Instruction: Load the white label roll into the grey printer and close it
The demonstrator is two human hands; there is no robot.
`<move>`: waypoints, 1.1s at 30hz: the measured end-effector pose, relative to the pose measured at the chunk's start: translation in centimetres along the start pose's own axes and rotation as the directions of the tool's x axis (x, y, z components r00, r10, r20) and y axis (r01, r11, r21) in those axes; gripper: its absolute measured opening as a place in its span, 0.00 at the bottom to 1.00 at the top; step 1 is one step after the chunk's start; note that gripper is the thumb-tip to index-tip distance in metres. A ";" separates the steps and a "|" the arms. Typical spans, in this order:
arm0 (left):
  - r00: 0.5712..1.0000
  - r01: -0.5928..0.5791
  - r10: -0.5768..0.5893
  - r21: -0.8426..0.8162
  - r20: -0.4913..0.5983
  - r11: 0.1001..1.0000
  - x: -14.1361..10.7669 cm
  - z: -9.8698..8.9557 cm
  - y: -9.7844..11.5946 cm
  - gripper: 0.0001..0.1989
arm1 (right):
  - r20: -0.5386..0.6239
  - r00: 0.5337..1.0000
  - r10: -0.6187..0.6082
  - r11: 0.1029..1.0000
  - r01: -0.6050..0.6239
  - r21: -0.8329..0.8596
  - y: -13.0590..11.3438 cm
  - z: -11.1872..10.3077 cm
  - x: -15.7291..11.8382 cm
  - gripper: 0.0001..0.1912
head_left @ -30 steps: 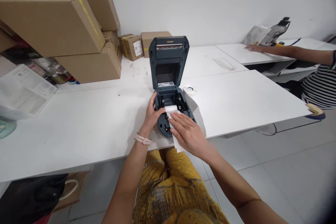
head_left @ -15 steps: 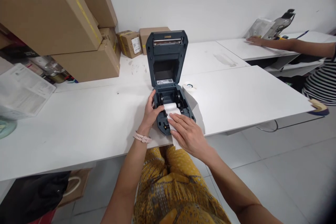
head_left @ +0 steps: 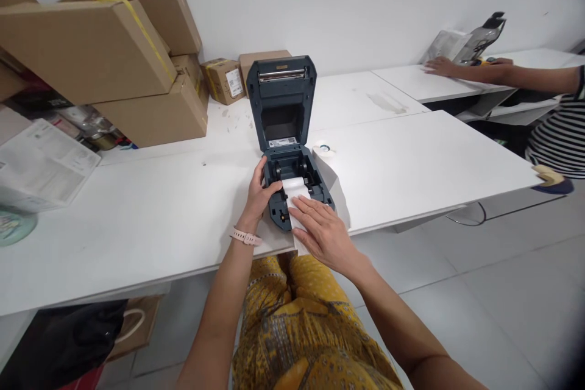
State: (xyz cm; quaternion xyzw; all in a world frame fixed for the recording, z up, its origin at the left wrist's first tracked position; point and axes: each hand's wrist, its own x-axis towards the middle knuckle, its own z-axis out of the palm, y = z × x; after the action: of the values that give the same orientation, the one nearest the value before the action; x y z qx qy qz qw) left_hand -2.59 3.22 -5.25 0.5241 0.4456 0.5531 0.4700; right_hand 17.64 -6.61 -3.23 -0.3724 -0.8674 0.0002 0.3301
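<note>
Two bare hands reach past yellow patterned clothing (head_left: 292, 329) to an open label printer (head_left: 282, 111) that sits at the near edge of a white table (head_left: 192, 207). Nearer of the pair, the right hand (head_left: 323, 230) lies almost flat, fingers extended and close together, palm down on a white paper strip (head_left: 298, 210); it presses the strip and does not pinch it. The strip's front end hangs past the front of the printer. On the left side of the base, the left hand (head_left: 259, 196) is half closed, its thumb over the rim beside the paper and its fingers along the outer side, gripping the printer. A pink watch strap (head_left: 245, 236) circles that wrist. Behind the paper, two black roll holders (head_left: 290, 169) stand inside the base, and the lid is raised at the back. Just right of the hinge, a white roll (head_left: 323, 150) lies on the table. Farther back, cardboard boxes (head_left: 150, 106) are stacked at the left, two smaller ones beside them near the wall. Well apart at the right, another person's hand (head_left: 441, 67) rests on a tabletop near a clear bottle (head_left: 482, 39).
</note>
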 end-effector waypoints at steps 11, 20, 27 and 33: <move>0.998 0.035 -0.036 -0.033 -0.053 0.999 -2.0 0.6 1.0 0.41 | 0.080 0.997 -0.014 0.987 0.001 0.160 0.6 -2.7 0.3 0.21; 0.959 0.144 -0.133 0.025 -0.250 0.989 -14.3 1.6 0.5 0.36 | -0.314 0.948 0.045 0.989 0.003 0.150 9.0 -8.7 17.7 0.32; 0.912 -0.265 0.398 0.602 -0.097 0.754 -14.5 1.6 2.3 0.31 | -0.140 0.984 0.106 0.908 -0.039 0.417 12.2 -8.3 26.9 0.43; 0.744 -0.570 0.626 0.713 0.236 0.409 -13.0 4.1 3.9 0.20 | -0.212 0.975 0.070 0.889 0.035 0.456 7.3 -9.7 19.3 0.37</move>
State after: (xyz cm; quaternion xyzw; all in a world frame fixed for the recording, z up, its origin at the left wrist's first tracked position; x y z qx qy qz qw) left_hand 1.38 -10.25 -3.30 0.7724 0.4298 0.4663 -0.0333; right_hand 18.21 8.79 13.63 -0.2897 -0.7972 0.1653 0.5032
